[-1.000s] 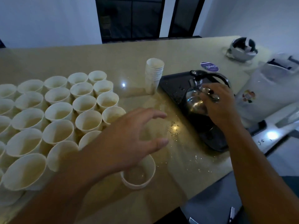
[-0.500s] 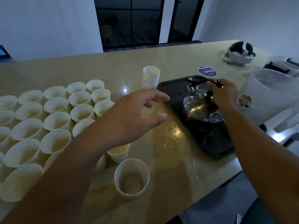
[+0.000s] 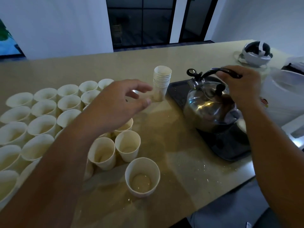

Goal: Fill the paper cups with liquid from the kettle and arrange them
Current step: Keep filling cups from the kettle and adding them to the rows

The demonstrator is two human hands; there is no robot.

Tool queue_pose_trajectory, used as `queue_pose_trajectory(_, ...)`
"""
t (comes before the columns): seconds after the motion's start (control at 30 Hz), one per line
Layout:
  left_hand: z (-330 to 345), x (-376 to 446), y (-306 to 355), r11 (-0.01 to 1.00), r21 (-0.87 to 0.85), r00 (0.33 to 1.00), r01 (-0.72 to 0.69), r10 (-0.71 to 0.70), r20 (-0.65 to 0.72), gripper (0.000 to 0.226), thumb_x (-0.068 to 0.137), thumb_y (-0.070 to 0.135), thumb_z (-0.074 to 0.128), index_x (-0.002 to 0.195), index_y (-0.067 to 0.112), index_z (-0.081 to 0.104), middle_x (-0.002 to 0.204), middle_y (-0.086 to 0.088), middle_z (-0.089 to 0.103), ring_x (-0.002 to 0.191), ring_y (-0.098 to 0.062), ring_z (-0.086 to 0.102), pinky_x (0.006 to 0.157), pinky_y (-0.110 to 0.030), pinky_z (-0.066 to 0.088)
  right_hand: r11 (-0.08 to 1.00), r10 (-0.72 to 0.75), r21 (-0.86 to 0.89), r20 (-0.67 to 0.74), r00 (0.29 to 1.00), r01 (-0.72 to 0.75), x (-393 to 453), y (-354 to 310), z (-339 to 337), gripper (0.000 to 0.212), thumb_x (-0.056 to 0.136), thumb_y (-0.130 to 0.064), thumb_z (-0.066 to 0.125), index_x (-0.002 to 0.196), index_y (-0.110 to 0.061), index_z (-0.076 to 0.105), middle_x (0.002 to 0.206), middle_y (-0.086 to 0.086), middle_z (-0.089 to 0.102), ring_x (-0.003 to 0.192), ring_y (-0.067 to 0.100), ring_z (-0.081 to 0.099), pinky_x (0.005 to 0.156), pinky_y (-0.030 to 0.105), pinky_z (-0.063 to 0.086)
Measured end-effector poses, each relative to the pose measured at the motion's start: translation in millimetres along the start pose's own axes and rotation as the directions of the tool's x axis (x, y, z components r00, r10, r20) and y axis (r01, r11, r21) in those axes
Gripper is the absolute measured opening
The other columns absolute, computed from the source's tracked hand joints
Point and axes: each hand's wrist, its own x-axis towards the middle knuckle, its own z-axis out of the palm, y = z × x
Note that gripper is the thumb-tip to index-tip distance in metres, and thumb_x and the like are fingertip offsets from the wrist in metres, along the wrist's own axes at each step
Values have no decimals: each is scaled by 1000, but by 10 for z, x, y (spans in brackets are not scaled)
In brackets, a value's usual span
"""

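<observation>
Right hand [image 3: 241, 86] grips the kettle [image 3: 209, 106] handle over the black tray [image 3: 230, 145]; left hand [image 3: 121, 99], fingers loosely spread and holding nothing, hovers near the cup stack [image 3: 162, 84]. Nearest cup [image 3: 142, 176] stands apart from the filled group. Judgement: take one cup off the stack, steady it, pour slowly.

Office pantry: long counter [image 3: 164, 63], dark glass doors [image 3: 141, 22].

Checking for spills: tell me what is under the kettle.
The kettle, held by its handle in the right hand, is over a black tray on the counter. The kettle hides the tray beneath.
</observation>
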Motion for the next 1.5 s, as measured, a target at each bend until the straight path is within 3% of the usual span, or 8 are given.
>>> queue_pose_trajectory(0.07, -72, 12, -29, 1000, 6, 999, 12, -12, -39, 29, 91, 38, 66, 120, 42, 65, 106, 31, 62, 99, 7, 60, 84, -31, 52, 997, -49, 55, 37, 998, 47, -64, -185, 0, 28, 80, -33, 84, 106, -30, 76, 91, -18, 73, 85, -4, 69, 82, 13, 52)
queue_pose_trajectory(0.3, -186, -53, -158, 999, 45, 995, 28, -23, -102, 29, 91, 36, 68, 118, 44, 65, 111, 27, 65, 96, 10, 60, 74, -16, 45, 988, -90, 142, 260, 961, 54, -412, -595, 175, 30, 78, -27, 85, 107, -19, 78, 88, -15, 77, 84, -2, 71, 76, 10, 52)
queue_pose_trajectory(0.47, -135, -136, -300, 997, 49, 996, 66, -63, -61, 30, 89, 37, 70, 118, 43, 65, 111, 24, 65, 97, 6, 62, 74, -17, 45, 983, -172, 133, 449, 877, 125, -592, -778, 297, 28, 78, -21, 83, 105, -25, 76, 83, -28, 73, 82, -7, 70, 74, 6, 50)
queue_pose_trajectory(0.67, -56, -192, -386, 996, 41, 997, 77, -77, -19, 31, 86, 37, 73, 115, 43, 65, 104, 24, 67, 95, 8, 60, 71, -16, 43, 965, -261, 185, 587, 767, 187, -676, -985, 406, 40, 65, -38, 79, 102, -23, 76, 92, -15, 75, 89, -2, 71, 79, 9, 52)
queue_pose_trajectory(0.8, 6, -197, -428, 994, 69, 996, 86, -87, 14, 33, 87, 37, 72, 119, 39, 66, 97, 27, 67, 90, 11, 59, 69, -12, 41, 969, -245, 156, 639, 729, 189, -671, -1077, 444, 39, 62, -39, 81, 98, -25, 79, 91, -13, 77, 92, 0, 71, 87, 19, 56)
queue_pose_trajectory(0.93, 42, -198, -471, 994, 72, 995, 87, -89, 33, 30, 86, 36, 73, 116, 38, 68, 85, 31, 64, 83, 24, 54, 60, -1, 40, 969, -236, 117, 686, 688, 217, -680, -1155, 466, 35, 61, -41, 81, 94, -30, 79, 91, -14, 77, 93, 3, 72, 92, 32, 57)
queue_pose_trajectory(1.1, 69, -212, -499, 996, 25, 995, 89, -90, 43, 29, 85, 32, 75, 114, 34, 72, 83, 31, 63, 79, 27, 53, 61, 4, 38, 966, -235, 98, 725, 647, 240, -705, -1257, 487, 33, 61, -41, 82, 93, -34, 79, 87, -20, 76, 88, 0, 71, 86, 23, 56)
queue_pose_trajectory(1.5, 77, -249, -470, 995, -44, 995, 91, -90, 40, 25, 85, 25, 75, 109, 29, 74, 78, 30, 63, 77, 25, 57, 61, 6, 37, 966, -210, 66, 761, 614, 249, -718, -1354, 469, 40, 56, -48, 79, 94, -35, 79, 88, -21, 76, 88, -2, 71, 86, 24, 55)
